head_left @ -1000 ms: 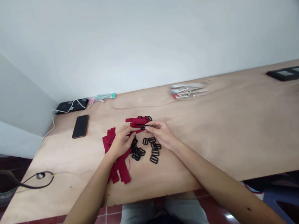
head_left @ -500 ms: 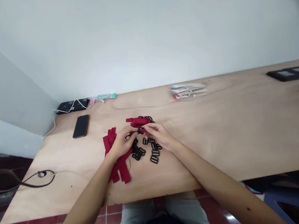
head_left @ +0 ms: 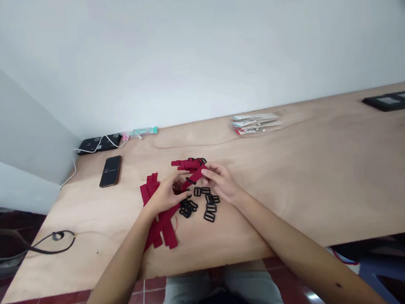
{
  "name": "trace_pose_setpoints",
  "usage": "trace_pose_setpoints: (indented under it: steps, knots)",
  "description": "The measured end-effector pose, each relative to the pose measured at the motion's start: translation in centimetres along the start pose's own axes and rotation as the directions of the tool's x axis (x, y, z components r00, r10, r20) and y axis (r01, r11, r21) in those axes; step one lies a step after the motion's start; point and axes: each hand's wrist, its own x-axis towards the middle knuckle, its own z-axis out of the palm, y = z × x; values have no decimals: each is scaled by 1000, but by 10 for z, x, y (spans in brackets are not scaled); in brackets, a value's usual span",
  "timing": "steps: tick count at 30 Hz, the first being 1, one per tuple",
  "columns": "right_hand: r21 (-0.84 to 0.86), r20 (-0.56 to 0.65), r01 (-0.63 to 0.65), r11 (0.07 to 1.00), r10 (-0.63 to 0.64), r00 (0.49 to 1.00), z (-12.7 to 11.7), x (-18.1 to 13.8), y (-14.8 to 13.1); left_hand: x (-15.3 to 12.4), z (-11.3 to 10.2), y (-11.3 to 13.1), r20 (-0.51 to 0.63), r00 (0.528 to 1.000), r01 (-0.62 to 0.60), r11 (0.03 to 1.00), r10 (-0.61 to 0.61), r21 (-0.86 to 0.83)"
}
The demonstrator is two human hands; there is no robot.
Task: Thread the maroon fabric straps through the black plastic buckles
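The right hand (head_left: 221, 181) and the left hand (head_left: 165, 191) face each other over the plywood tabletop (head_left: 315, 184), the right pinched on fabric, the left with thumb and fingers curved apart; whether its fingertips grip anything, I cannot tell. A heap of red straps (head_left: 166, 228) lies beneath and beside the left hand, and a smaller strap bundle (head_left: 185, 164) sits just beyond both hands. Between them, one red strap (head_left: 197, 174) slants from inside the left hand's curve, away from the body and rightward, to the right fingertips, which hold its far end. A black slider buckle (head_left: 191, 181) appears to sit around that strap, nearer the left fingers than the right. Loose black buckles (head_left: 210, 208) lie closer to the body, some near the left thumb, others near the right hand.
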Motion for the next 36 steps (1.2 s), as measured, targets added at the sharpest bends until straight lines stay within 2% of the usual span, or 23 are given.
trace_pose_setpoints:
  steps: [4, 7, 10, 13, 16, 22, 24, 27, 30, 36]
  knots:
    - [171, -72, 14, 985, -2, 997, 1, 2, -9, 0, 0, -4, -50, 999, -18, 1000, 17, -12]
    - [198, -108, 38, 979, -16, 994, 0, 3, -12, 0, 1, -4, -139, 990, -6, 999, 2, -32]
    - [212, -92, 54, 976, -35, 995, -1, 2, -16, 1, 2, -2, -188, 982, 17, 996, -32, -83]
    - [252, -78, 73, 965, -55, 995, -2, 1, -20, 2, 2, 0, -149, 987, 42, 988, -65, -149]
    - [273, -46, 50, 961, -39, 998, -2, -1, -23, 2, 3, 2, -72, 996, 52, 990, -61, -129]
    - [297, 10, 12, 955, -16, 1000, -2, -3, -22, 2, 4, 4, -27, 997, -77, 987, 74, -142]
    - [289, 10, 25, 957, -29, 1000, -4, -2, -22, 2, 3, 4, -40, 994, -105, 990, 102, -89]
    - [239, -20, 55, 969, -52, 998, -6, -1, -22, 1, 2, 5, -86, 988, -129, 991, 130, 24]
    - [99, -59, 99, 990, -93, 994, -5, 1, -19, 1, 1, 5, -115, 982, -143, 986, 153, 85]
    - [-217, 2, 95, 972, -97, 995, -5, 2, -3, 1, 4, 1, -95, 982, -159, 987, 162, 36]
